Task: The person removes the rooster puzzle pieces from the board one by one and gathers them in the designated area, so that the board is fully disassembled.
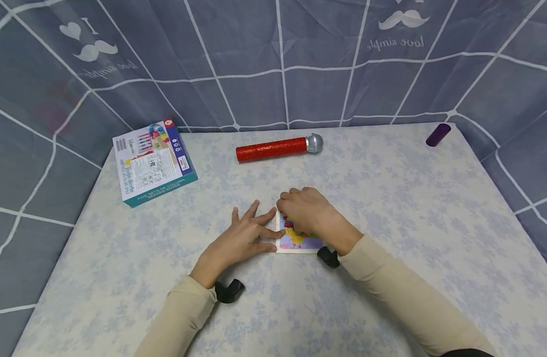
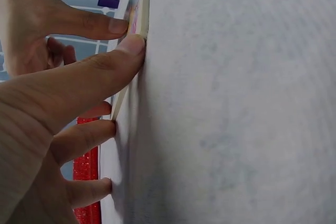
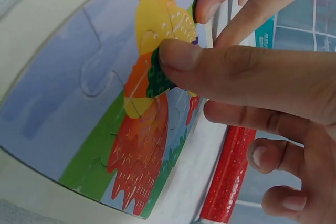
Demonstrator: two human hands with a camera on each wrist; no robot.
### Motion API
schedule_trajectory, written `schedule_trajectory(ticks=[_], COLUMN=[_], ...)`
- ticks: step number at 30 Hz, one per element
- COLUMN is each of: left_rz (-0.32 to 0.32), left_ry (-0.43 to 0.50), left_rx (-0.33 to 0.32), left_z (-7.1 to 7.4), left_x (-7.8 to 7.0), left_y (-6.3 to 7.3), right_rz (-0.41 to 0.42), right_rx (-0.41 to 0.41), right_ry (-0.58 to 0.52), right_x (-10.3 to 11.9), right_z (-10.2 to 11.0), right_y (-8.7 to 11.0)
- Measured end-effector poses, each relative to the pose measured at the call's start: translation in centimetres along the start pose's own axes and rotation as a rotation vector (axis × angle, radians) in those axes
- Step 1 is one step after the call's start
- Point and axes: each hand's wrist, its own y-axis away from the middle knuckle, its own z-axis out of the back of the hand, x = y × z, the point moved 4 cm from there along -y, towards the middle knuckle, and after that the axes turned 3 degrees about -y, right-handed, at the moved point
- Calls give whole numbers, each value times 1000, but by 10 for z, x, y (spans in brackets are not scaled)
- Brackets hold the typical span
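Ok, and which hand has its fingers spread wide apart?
The left hand, at the left edge of the puzzle: its fingers fan out, whereas the right hand, over the puzzle, has several fingers curled in.

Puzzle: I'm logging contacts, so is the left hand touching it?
Touching: the left wrist view shows the left hand with fingers against the puzzle edge.

Yours: left hand (image 2: 58, 98), thumb on board's (image 2: 144, 9) edge; right hand (image 2: 34, 19), thumb at board; red glittery rod (image 2: 86, 163); purple object (image 2: 108, 2); pale worktop (image 2: 236, 103).
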Motion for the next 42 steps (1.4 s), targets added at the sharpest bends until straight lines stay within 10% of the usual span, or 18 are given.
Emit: schedule_trajectory(ticks=[21, 42], left_rz=[-7, 15], left_ry=[11, 31], left_rx=[-5, 12], left_z=[-1, 0], left_x=[0, 1], left_y=[-2, -1], right_rz=[6, -97], right_rx=[127, 39], right_ry=[-71, -280], right_x=[-9, -14], right_z=[2, -9], right_y=[-17, 0])
